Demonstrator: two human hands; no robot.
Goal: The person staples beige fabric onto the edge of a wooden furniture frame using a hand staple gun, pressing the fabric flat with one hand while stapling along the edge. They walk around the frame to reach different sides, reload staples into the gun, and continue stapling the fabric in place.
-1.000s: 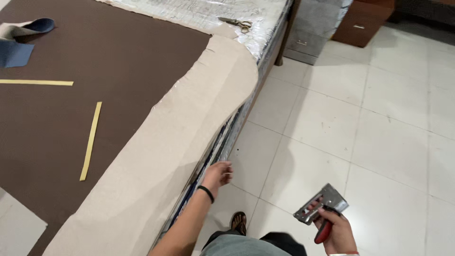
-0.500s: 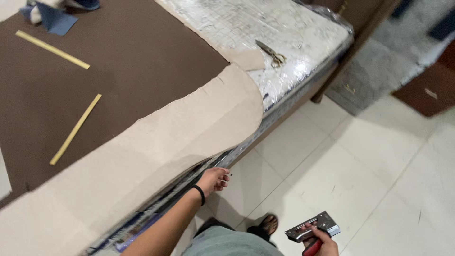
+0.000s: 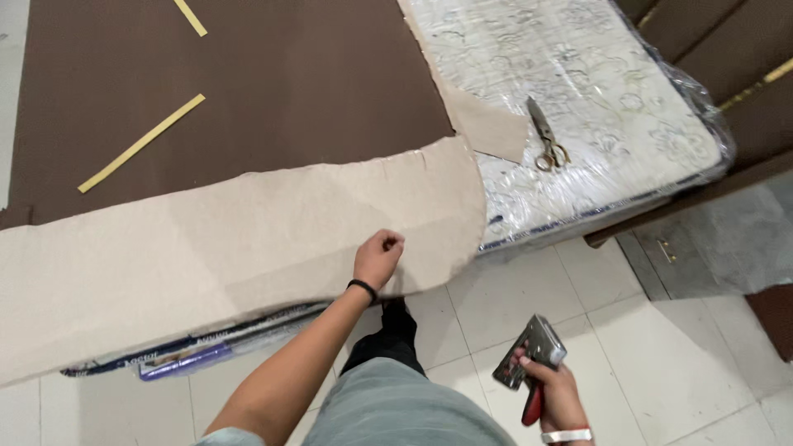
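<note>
Nearest, at lower right above the tiled floor [image 3: 686, 347], the right hand [image 3: 555, 395] is gripping a metal staple gun [image 3: 530, 363] with a red handle. Farther and to the left, the left hand [image 3: 377, 258] is pinching the near edge of the beige fabric [image 3: 206, 248] with closed fingers. Beyond, brown fabric [image 3: 289, 83] is covering the mattress [image 3: 595, 107], with scissors [image 3: 545, 136] lying at far right.

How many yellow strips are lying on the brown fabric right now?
2. One strip lies diagonally on the brown fabric at left; another strip sits at the top edge, partly cut off by the frame. More may lie outside the view.
</note>
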